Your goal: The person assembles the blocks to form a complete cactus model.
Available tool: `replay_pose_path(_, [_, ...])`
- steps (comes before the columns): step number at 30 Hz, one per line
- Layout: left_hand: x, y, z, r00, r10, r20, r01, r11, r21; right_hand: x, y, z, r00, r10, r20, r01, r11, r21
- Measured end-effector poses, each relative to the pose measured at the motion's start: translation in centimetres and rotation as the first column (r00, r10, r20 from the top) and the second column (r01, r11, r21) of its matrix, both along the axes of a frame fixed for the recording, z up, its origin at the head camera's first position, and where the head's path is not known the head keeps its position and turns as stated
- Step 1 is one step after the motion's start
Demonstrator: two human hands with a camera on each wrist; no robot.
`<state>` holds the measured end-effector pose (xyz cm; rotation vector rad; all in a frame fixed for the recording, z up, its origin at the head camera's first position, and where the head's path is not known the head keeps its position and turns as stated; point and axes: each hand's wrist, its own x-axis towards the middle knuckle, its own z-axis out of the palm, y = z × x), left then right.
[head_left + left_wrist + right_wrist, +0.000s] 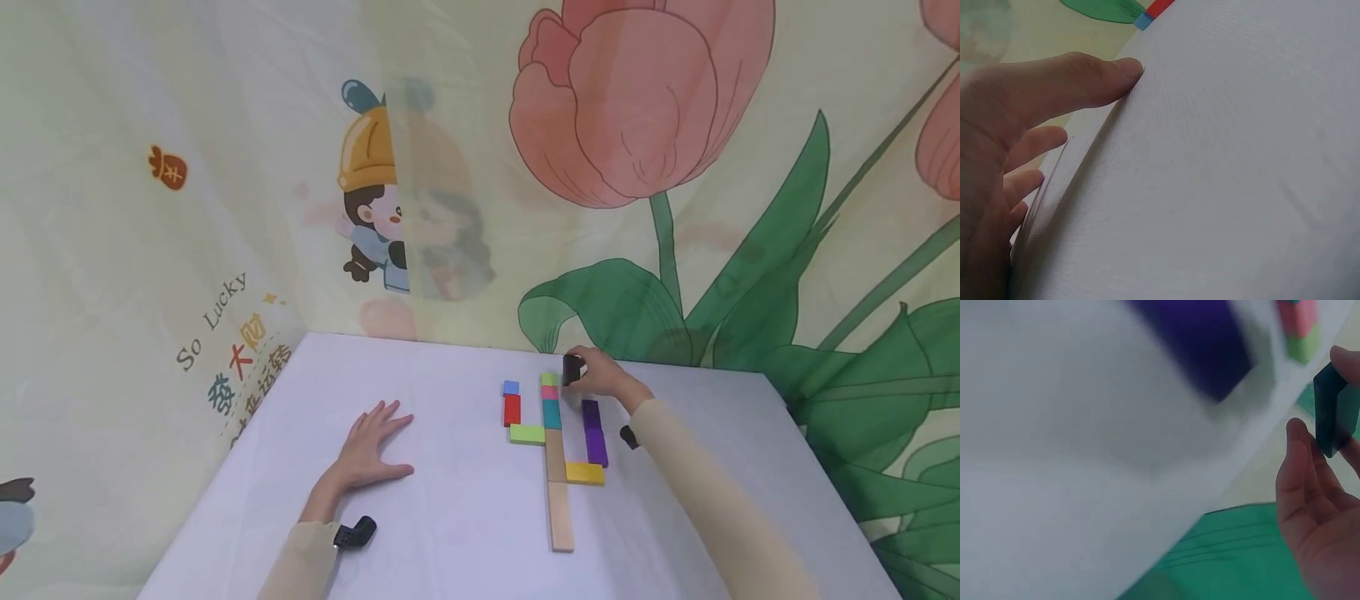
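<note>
My right hand [602,375] pinches a dark block [572,369] just above the far end of a line of blocks. In the right wrist view the dark block [1334,412] sits between thumb and fingers, apart from the table. Below it, the line runs light green [549,379], pink [550,392], teal block [552,414], then two wooden blocks [555,456]. My left hand [363,454] is at the table's left with fingers spread, holding nothing. Nearest to it are a red block [512,410], a blue block [512,387] and a lime block [528,434] touching the line.
Two purple blocks [596,447] lie end to end right of the line. A yellow block [585,473] juts rightward from the wooden ones. The white table [450,517] meets a printed cloth backdrop [465,317] at its far edge. Each wrist wears a black device [356,533].
</note>
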<state>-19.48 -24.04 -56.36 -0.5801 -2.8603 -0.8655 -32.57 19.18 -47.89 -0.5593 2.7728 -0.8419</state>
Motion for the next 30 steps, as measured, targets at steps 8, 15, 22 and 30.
replay_pose_path(8, [0.0, 0.0, 0.1, 1.000, -0.006, 0.003, 0.006, 1.000, -0.009, -0.5, 2.1, -1.4, 0.988, -0.099, 0.122, 0.094, 0.995, 0.042])
replay_pose_path(15, [-0.1, 0.0, 0.0, 1.000, -0.004, 0.010, 0.004, 1.000, 0.000, -0.5, 2.0, -1.8, 0.969, -0.150, 0.198, 0.144, 0.989, 0.044])
replay_pose_path(22, [-0.1, 0.0, -0.2, 1.000, -0.002, 0.016, 0.002, 1.000, 0.000, -0.7, 1.9, -2.5, 0.969, -0.170, 0.179, 0.164, 0.985, 0.051])
replay_pose_path(30, [-0.1, 0.0, -0.2, 1.000, -0.010, 0.015, 0.010, 1.000, -0.005, -0.7, 1.1, -2.9, 0.963, -0.244, 0.117, 0.239, 0.969, 0.055])
